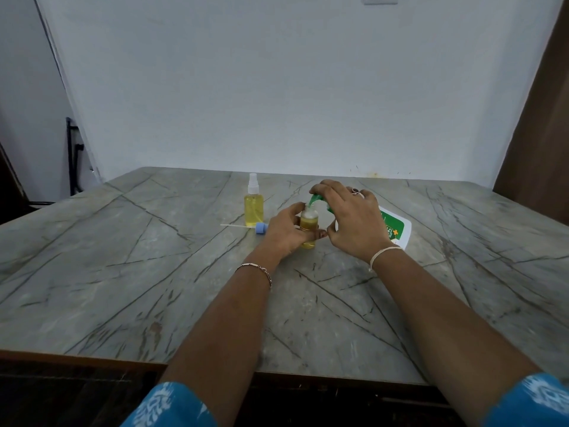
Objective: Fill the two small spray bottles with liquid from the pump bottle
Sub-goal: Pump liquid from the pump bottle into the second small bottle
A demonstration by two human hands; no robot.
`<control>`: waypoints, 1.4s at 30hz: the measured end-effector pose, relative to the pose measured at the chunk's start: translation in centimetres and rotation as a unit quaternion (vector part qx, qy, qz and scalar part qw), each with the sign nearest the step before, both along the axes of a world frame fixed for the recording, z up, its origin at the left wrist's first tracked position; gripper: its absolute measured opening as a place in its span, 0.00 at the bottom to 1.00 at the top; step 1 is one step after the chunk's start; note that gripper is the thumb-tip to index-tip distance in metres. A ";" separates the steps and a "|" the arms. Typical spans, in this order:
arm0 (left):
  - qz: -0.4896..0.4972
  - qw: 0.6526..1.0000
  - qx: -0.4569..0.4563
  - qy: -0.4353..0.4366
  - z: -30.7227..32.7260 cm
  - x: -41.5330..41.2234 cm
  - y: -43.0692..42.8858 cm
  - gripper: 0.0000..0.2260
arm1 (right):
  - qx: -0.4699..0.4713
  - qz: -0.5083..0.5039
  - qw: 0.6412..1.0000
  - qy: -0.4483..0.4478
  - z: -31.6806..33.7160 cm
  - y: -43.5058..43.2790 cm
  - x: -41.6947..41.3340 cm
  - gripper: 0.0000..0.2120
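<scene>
Head view: left hand [288,231] grips the open spray bottle [308,224]; right hand [348,217] clasps the tilted pump bottle [395,228]. Nozzle drift off the narrow neck would likely spill liquid onto the bench [154,272].

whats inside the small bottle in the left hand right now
Yellow liquid fills most of the open small bottle, with pale foam near its neck. The left hand covers its left side and lower front, so the exact level there is hidden.

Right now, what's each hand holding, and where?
Left hand: open small spray bottle, by its body. Right hand: tilted pump bottle, at its green pump head.
</scene>
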State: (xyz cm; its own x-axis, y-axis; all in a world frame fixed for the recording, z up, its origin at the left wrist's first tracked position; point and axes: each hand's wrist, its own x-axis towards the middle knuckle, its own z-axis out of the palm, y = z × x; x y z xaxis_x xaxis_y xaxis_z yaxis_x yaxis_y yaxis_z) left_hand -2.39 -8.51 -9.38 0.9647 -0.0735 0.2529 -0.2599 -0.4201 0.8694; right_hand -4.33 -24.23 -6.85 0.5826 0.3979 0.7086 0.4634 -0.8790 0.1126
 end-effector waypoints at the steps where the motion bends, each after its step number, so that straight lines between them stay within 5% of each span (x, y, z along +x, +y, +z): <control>1: 0.001 1.000 0.001 0.000 0.0 0.0 0.0 0.41 | 0.001 0.000 1.000 0.002 0.0 0.0 -0.1 0.35; 9: 0.001 1.000 0.010 -0.012 0.0 0.0 0.0 0.32 | 0.023 -0.001 1.000 0.009 0.2 0.6 0.0 0.29; 42: 0.004 1.000 0.011 0.005 -0.2 0.4 0.1 0.40 | 0.007 0.005 1.000 -0.002 0.1 0.2 0.1 0.32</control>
State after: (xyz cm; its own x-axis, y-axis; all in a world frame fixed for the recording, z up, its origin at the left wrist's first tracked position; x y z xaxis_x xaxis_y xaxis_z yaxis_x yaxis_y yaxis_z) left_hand -2.01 -8.40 -9.56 0.9676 -0.0703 0.2424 -0.2481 -0.4407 0.8627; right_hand -4.25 -24.01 -6.80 0.5767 0.3928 0.7163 0.4710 -0.8763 0.1013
